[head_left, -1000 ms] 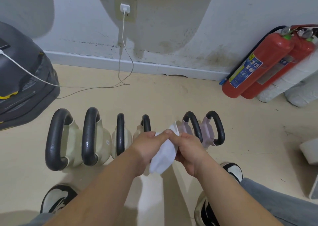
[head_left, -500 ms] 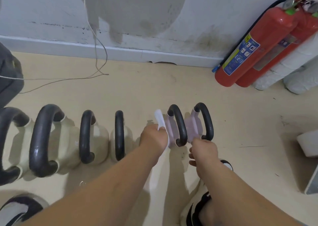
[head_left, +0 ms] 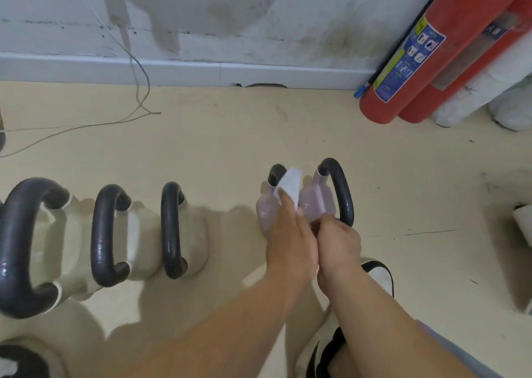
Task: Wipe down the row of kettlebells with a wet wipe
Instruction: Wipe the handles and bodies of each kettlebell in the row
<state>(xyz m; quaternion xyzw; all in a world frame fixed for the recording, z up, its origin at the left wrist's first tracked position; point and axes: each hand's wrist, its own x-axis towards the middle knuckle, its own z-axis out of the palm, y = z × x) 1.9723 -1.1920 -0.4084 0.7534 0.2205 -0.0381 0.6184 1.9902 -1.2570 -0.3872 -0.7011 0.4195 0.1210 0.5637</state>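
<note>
Low in the frame's centre, our left hand (head_left: 290, 239) pinches the wet wipe (head_left: 291, 186) onto the handle of the left pink kettlebell (head_left: 266, 213). Our right hand (head_left: 339, 243) curls against the right pink kettlebell (head_left: 319, 202), grip unclear. Pushing hard could tip them together, or the wipe's loose far flap may slip free.

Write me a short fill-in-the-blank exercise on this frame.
The wet wipe is in the person's ___ hand. The wipe covers the ___ of a lilac kettlebell. The fire extinguishers at the right are ___.
Missing: left; handle; red.
</note>
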